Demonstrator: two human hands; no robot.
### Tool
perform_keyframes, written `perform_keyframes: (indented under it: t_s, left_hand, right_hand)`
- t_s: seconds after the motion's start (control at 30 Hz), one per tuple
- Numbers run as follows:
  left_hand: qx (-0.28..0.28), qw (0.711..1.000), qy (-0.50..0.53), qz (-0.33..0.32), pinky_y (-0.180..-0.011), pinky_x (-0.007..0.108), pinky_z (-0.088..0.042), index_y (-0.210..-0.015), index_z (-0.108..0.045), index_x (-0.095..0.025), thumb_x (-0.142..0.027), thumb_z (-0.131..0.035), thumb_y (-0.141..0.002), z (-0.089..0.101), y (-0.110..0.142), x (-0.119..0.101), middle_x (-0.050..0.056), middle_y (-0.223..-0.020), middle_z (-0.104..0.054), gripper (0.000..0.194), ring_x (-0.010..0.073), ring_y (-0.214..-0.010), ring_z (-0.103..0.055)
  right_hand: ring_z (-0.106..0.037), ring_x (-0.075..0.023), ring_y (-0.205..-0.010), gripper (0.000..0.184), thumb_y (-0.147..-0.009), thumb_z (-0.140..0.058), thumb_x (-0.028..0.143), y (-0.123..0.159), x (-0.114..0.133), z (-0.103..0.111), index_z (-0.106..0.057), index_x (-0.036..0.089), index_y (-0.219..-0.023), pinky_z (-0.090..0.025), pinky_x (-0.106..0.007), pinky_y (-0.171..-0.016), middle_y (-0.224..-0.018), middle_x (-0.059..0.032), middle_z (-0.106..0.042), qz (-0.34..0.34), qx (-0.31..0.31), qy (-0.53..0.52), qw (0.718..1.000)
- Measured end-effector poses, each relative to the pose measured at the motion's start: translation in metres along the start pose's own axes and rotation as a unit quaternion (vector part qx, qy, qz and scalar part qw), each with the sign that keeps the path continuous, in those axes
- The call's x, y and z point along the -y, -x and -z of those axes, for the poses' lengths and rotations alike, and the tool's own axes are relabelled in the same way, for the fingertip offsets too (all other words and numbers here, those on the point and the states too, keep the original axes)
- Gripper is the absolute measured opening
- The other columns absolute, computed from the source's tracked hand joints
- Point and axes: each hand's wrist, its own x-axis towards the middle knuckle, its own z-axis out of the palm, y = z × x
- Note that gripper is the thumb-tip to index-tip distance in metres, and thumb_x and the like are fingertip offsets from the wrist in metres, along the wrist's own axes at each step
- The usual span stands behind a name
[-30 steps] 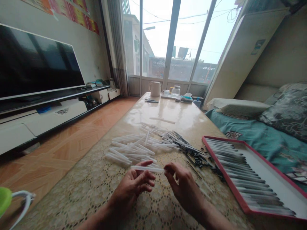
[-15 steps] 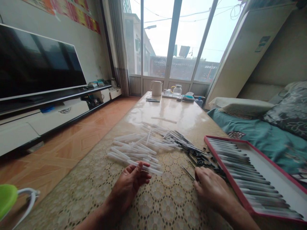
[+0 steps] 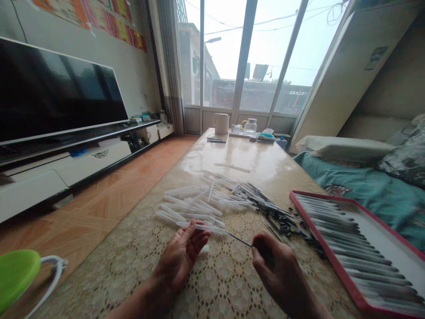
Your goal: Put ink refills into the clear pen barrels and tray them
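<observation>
Left hand [image 3: 185, 248]: thumb pressed on the white tube [image 3: 217, 230], other fingers loosely curled
Right hand [image 3: 279, 266]: thumb and forefinger pinched on the dark refill [image 3: 239, 239]
White tube: above the worktop [image 3: 229, 274], just in front of the tube pile [image 3: 191, 204]
Dark refill: tip at the tube's right end; whether it is inside I cannot tell
Lining up: best kept on one straight line, tube steady, refill fed gently so it does not bend
</observation>
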Motion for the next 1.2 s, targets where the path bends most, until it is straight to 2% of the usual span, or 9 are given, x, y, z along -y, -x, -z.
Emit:
perform_keyframes:
  t_s: [0.33, 0.5, 0.6, 0.67, 0.73, 0.83, 0.9, 1.03, 1.2]
  left_hand:
    - [0.045, 0.999, -0.027, 0.015, -0.062, 0.02, -0.055, -0.081, -0.065, -0.012, -0.015, -0.056, -0.086, -0.003, 0.006, 0.003, 0.006, -0.068, -0.071, 0.011, 0.0122, -0.063, -0.068]
    - [0.132, 0.989, -0.034, 0.054, -0.064, 0.024, -0.055, -0.086, -0.069, -0.011, -0.023, -0.068, -0.078, -0.004, 0.011, 0.009, 0.009, -0.071, -0.074, 0.014, 0.0165, -0.067, -0.07]
    - [0.192, 0.975, -0.05, 0.105, -0.062, 0.024, -0.055, -0.087, -0.071, -0.009, -0.022, -0.072, -0.074, -0.003, 0.012, 0.014, 0.012, -0.071, -0.075, 0.019, 0.0185, -0.066, -0.071]
    - [0.192, 0.973, -0.044, 0.118, -0.061, 0.023, -0.055, -0.086, -0.071, -0.008, -0.019, -0.072, -0.073, -0.002, 0.011, 0.015, 0.013, -0.07, -0.074, 0.017, 0.0186, -0.065, -0.071]
    - [0.145, 0.984, -0.012, 0.101, -0.062, 0.022, -0.056, -0.085, -0.071, -0.009, -0.016, -0.068, -0.077, -0.002, 0.009, 0.012, 0.011, -0.072, -0.075, 0.012, 0.0171, -0.067, -0.071]
    - [0.048, 0.996, 0.045, 0.06, -0.064, 0.02, -0.057, -0.083, -0.071, -0.01, -0.008, -0.057, -0.083, -0.003, 0.007, 0.004, 0.009, -0.077, -0.075, 0.014, 0.0148, -0.07, -0.071]
    - [0.013, 0.997, 0.064, 0.044, -0.064, 0.021, -0.057, -0.081, -0.07, -0.009, -0.006, -0.051, -0.086, -0.003, 0.007, 0.001, 0.009, -0.077, -0.074, 0.02, 0.0147, -0.069, -0.071]
    - [0.005, 0.997, 0.063, 0.044, -0.066, 0.022, -0.058, -0.079, -0.07, -0.01, -0.006, -0.052, -0.085, -0.003, 0.007, 0.001, 0.008, -0.075, -0.074, 0.02, 0.0155, -0.068, -0.071]
    - [0.03, 0.998, 0.04, 0.049, -0.067, 0.023, -0.058, -0.081, -0.07, -0.011, -0.009, -0.055, -0.084, -0.003, 0.007, 0.003, 0.008, -0.077, -0.074, 0.016, 0.0159, -0.07, -0.071]
  right_hand:
    - [-0.04, -0.0087, -0.049, 0.011, -0.083, -0.046, 0.019, -0.001, 0.0, -0.002, -0.046, 0.02, -0.073, -0.031, -0.02, -0.047, -0.058, 0.0053, -0.041, 0.01, 0.002, -0.012, 1.0]
    - [-0.031, -0.0082, -0.043, 0.012, -0.087, -0.047, 0.028, 0.001, 0.004, -0.009, -0.053, 0.019, -0.084, -0.023, -0.022, -0.044, -0.053, 0.0088, -0.029, -0.01, 0.002, -0.044, 0.999]
    - [-0.034, -0.0094, -0.046, 0.019, -0.09, -0.041, 0.034, 0.001, 0.011, -0.012, -0.051, 0.018, -0.095, -0.025, -0.022, -0.046, -0.056, 0.0083, -0.031, -0.013, 0.032, -0.118, 0.992]
    - [-0.039, -0.0105, -0.048, 0.029, -0.092, -0.033, 0.04, -0.002, 0.011, -0.009, -0.05, 0.018, -0.098, -0.029, -0.022, -0.047, -0.056, 0.0069, -0.036, -0.003, 0.04, -0.182, 0.982]
    - [-0.042, -0.0117, -0.047, 0.038, -0.094, -0.023, 0.042, -0.008, 0.0, -0.001, -0.053, 0.018, -0.092, -0.033, -0.023, -0.048, -0.053, 0.0058, -0.04, -0.027, -0.012, -0.194, 0.98]
    - [-0.048, -0.0146, -0.051, 0.033, -0.091, -0.035, 0.041, -0.018, -0.037, 0.019, -0.056, 0.018, -0.079, -0.038, -0.026, -0.053, -0.055, 0.0021, -0.048, -0.103, -0.156, -0.036, 0.982]
    - [-0.057, -0.0206, -0.072, 0.022, -0.084, -0.048, 0.035, -0.022, -0.068, 0.033, -0.06, 0.017, -0.084, -0.043, -0.031, -0.068, -0.076, -0.0061, -0.06, -0.099, -0.195, 0.1, 0.971]
    - [-0.059, -0.0237, -0.084, 0.02, -0.082, -0.047, 0.025, -0.02, -0.113, 0.045, -0.065, 0.017, -0.088, -0.044, -0.034, -0.078, -0.087, -0.0095, -0.063, -0.085, -0.114, 0.223, 0.964]
    - [-0.059, -0.0232, -0.088, 0.023, -0.082, -0.045, 0.02, -0.017, -0.12, 0.039, -0.065, 0.015, -0.093, -0.044, -0.032, -0.082, -0.09, -0.0107, -0.063, -0.075, -0.059, 0.272, 0.958]
